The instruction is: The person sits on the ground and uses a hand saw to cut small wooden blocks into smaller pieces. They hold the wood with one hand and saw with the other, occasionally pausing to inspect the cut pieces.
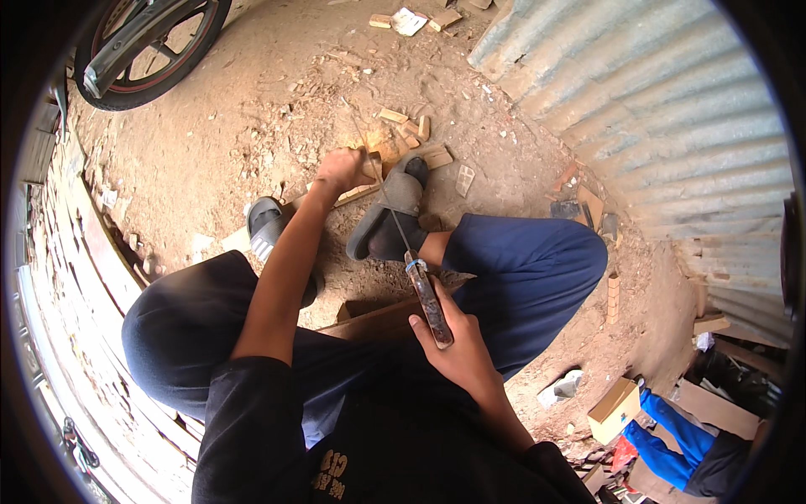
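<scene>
My right hand [467, 346] is wrapped round the worn handle of a handsaw [431, 304], which has a light blue binding near the blade. The thin blade slants up and left, past my foot, to the work at my left hand. My left hand [342, 170] is closed on a small wooden block [372, 165] beside the blade. Below it lies a wooden strip [357, 195], partly under my foot in a grey sandal [368, 232]. Whether the teeth are in the wood, I cannot tell. Pale sawdust [361, 136] lies round the block.
Several cut wood pieces [411, 128] lie just beyond my foot. A motorbike wheel [180, 59] stands at the far left, corrugated metal sheeting [646, 109] at the right. Another person in blue trousers [672, 428] is at the lower right beside a cardboard box [614, 412].
</scene>
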`<state>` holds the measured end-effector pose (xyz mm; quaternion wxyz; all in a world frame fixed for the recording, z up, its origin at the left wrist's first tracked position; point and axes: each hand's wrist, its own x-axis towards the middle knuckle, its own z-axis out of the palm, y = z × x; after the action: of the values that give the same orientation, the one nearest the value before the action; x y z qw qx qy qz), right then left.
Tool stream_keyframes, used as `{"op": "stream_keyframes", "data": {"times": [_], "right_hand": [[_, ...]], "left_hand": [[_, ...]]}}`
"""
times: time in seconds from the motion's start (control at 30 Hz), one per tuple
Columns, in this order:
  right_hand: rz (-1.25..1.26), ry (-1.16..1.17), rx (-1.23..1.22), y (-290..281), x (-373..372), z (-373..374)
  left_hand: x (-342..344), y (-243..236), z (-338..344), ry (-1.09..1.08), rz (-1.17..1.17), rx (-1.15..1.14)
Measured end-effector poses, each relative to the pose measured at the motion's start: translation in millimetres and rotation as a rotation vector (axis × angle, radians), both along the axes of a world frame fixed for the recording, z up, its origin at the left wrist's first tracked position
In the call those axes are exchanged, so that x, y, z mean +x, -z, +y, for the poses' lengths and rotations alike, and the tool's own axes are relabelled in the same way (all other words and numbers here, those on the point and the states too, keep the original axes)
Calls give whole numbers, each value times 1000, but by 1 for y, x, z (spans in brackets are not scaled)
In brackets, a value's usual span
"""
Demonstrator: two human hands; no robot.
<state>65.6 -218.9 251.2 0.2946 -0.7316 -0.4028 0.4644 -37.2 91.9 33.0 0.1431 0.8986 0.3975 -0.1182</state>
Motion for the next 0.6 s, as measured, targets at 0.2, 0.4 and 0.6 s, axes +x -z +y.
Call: {"op": "stream_keyframes", "data": {"times": [0.2, 0.4, 0.6], "right_hand": [[-8, 1, 45, 1, -1, -1], [-19, 7, 27, -1, -2, -1], [-18, 4, 48, -1, -3, -1]], "left_hand": [[-3, 12, 4, 21, 27, 16], [1, 6, 0, 22, 11, 38], [-5, 19, 4, 25, 34, 40]]}}
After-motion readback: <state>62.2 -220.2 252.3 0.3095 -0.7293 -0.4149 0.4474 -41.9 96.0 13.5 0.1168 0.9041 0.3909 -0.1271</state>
